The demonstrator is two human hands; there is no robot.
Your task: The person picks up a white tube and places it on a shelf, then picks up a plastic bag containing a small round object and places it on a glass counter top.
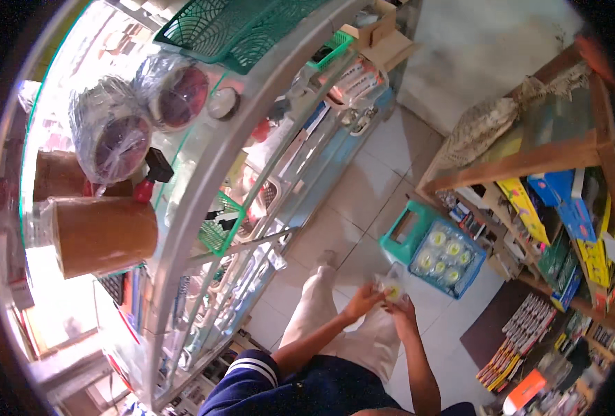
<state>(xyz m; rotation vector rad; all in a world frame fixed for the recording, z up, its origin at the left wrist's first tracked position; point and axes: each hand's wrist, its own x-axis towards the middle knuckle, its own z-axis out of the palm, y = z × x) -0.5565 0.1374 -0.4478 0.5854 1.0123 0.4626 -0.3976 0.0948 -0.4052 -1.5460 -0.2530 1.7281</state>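
Over my lap, my left hand (pixel 365 301) and my right hand (pixel 402 310) come together on a small clear-wrapped round piece with a yellow-green centre (pixel 393 286). Fingers of both hands are closed on its wrapper from either side. Just beyond and to the right, a blue plastic basket (pixel 435 284) holds several similar round pieces (pixel 453 248) with yellow-green centres. The basket sits against a green plastic stool (pixel 393 244). What exactly the wrapped piece is, I cannot make out.
A glass display counter with a metal frame (pixel 195 187) runs along my left, bearing wrapped tape rolls (pixel 117 142) and a green basket (pixel 210 31). On the right stands a wooden shelf (pixel 515 170) with packed boxes. Stacked goods (pixel 519 340) lie at the lower right on the tiled floor (pixel 335 218).
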